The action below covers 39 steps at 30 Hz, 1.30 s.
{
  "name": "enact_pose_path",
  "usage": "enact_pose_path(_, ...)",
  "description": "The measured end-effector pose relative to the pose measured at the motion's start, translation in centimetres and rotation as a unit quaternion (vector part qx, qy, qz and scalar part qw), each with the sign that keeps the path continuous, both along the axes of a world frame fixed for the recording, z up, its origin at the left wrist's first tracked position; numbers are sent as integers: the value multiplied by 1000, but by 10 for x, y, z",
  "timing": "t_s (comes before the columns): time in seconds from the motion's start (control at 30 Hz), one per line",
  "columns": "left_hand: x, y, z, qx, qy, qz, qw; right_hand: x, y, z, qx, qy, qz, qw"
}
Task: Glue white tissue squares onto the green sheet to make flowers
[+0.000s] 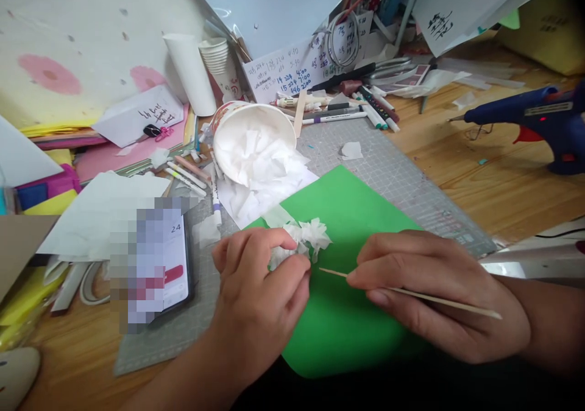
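Note:
A green sheet of paper [347, 216] lies at an angle in front of me. On its left part is a ruffled cluster of white tissue paper [315, 233]. My left hand [262, 286] curls round the near side of that cluster, thumb and forefinger pressed against it, partly hiding it. Between the thumb and fingers of my right hand [425, 289] is a thin wooden skewer [452, 303], its pointed tip just right of the left thumb, apart from the tissue. A paper tub [286, 119] lies tipped beyond the sheet, white tissue pieces [262, 167] spilling out.
Under the sheet is a grey cutting mat [402, 170]. A phone [176, 262], partly blurred out, stands at the left. At the right is a blue glue gun [516, 112] with a red light. Several pens [336, 117] and stacked paper cups [217, 64] are at the back.

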State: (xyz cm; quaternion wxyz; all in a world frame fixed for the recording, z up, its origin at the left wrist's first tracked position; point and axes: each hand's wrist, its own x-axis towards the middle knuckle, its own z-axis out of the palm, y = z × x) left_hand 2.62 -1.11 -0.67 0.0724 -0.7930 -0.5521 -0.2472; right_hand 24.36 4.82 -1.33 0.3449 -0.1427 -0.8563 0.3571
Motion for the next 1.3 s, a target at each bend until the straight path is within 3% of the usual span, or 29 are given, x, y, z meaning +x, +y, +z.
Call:
enact_pose_path(0.27,1,3,10,-32,-15,8,999,-5,1,5,42,-31,-14,999)
enact_pose_path(0.47,2,19,28,-103,61,-17,993,-6,2,2,24,-5,-75,997)
enact_pose_path(0.63,4,33,32,-139,112,-56,982,-7,6,4,-13,7,-95,995)
enact_pose_path(0.83,3,39,33,-145,77,-72,984,-6,9,7,-123,11,-125,984)
enact_pose_path(0.97,2,47,32,-189,41,-83,978,-8,11,1,-280,84,-131,947)
enact_pose_path(1.07,-1,52,29,-227,-10,-101,969,-8,16,-2,-334,133,-144,922)
enact_pose_path(1.17,-5,52,27,-246,-68,-114,960,-4,29,1,-307,152,-174,923)
enact_pose_path(1.3,-12,44,23,-275,-88,-134,948,-2,57,15,-127,102,-192,968)
